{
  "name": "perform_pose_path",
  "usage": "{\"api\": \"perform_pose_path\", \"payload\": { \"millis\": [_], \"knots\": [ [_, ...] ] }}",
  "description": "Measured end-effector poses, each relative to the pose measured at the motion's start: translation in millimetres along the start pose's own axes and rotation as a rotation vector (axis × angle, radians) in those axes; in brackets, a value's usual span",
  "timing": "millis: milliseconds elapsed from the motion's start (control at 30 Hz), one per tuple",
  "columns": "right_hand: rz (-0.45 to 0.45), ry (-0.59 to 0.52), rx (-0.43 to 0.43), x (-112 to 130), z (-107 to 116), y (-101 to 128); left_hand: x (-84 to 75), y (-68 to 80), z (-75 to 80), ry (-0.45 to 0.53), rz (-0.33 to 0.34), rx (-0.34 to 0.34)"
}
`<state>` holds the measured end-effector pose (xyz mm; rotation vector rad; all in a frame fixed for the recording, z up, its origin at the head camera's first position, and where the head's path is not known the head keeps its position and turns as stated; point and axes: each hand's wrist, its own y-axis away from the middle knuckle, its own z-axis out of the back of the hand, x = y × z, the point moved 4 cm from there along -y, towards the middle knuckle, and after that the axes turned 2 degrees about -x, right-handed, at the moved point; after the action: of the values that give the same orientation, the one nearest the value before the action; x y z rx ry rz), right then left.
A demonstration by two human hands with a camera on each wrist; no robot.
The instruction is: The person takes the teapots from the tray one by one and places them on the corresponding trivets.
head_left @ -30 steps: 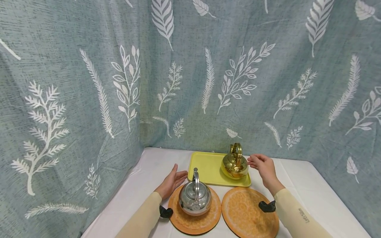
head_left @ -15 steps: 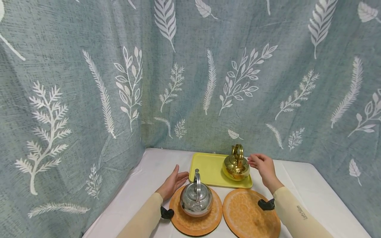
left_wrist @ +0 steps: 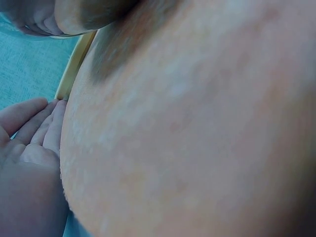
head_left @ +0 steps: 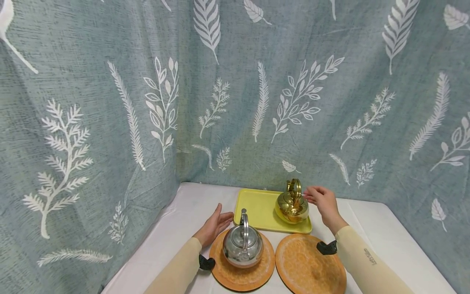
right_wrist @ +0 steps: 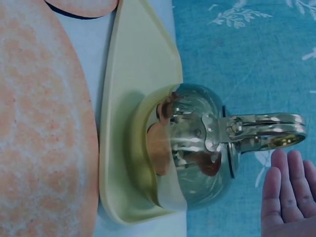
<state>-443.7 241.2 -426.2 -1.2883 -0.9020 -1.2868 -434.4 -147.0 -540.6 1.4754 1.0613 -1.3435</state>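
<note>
A silver kettle [head_left: 238, 251] with a raised handle stands on the left round orange mat [head_left: 222, 274]. My left hand [head_left: 213, 227] is beside that mat with fingers extended and thumb up, its fingertips by the corner of the yellow tray [head_left: 253, 209]. In the left wrist view the fingers [left_wrist: 52, 126] lie along the mat's edge, holding nothing. On the tray's right end stands a gold kettle [head_left: 288, 211], handle upright. My right hand [head_left: 325, 205] hovers just right of its handle, fingers nearly straight. The right wrist view shows the fingers [right_wrist: 270, 192] apart from the handle [right_wrist: 269, 118].
A second round orange mat [head_left: 299, 259] lies at the front right, below the tray. A white cloth [head_left: 205, 194] covers the table. Blue-green curtains [head_left: 235, 102] with white leaf prints hang behind and along both sides.
My right hand has risen slightly and come a little nearer the gold kettle's handle. The head view has shifted slightly. My left hand and both kettles keep their places.
</note>
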Motion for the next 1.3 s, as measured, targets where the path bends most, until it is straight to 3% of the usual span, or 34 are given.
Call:
{"api": "perform_pose_path", "payload": {
  "millis": [1300],
  "knots": [
    [-0.024, 0.105, 0.0, 4.0, -25.1, -17.1, 0.9, -3.3, -0.8, -0.002, 0.005, -0.006]
  ]
}}
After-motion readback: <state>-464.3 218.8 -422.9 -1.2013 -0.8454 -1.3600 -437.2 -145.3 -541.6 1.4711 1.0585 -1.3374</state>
